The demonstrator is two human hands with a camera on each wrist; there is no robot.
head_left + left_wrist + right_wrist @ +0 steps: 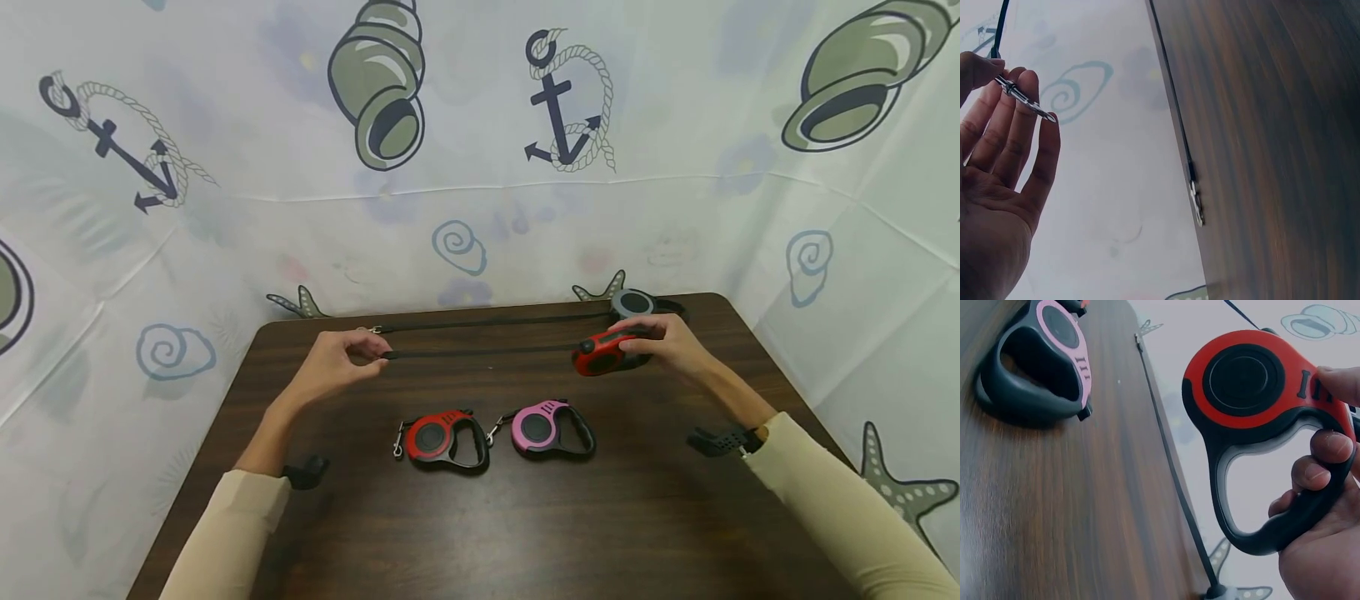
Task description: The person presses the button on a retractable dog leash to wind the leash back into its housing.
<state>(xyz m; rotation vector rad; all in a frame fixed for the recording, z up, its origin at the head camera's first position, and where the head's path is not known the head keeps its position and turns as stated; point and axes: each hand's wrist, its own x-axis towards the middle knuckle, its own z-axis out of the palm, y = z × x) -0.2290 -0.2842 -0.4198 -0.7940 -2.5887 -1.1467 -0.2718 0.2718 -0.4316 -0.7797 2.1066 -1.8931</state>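
My right hand (pixel 672 343) grips a red and black retractable dog leash (pixel 597 357) by its handle. In the right wrist view, fingers curl through the handle loop and the thumb lies on the ribbed part of the red case (pixel 1300 356). From the case a black strap (pixel 480 352) stretches straight across to my left hand (pixel 337 360). That hand pinches the strap's end between thumb and fingers; the metal clip (pixel 1022 98) lies against the fingers in the left wrist view. Both hands are above the table.
Behind, a grey retractable leash (pixel 632 302) lies with its strap (pixel 495 322) pulled out along the table's (pixel 480 533) back edge, ending in a clip (pixel 1195 203). Nearer are another red leash (pixel 431 438) and a pink one (pixel 536 428). A patterned cloth (pixel 480 125) hangs behind.
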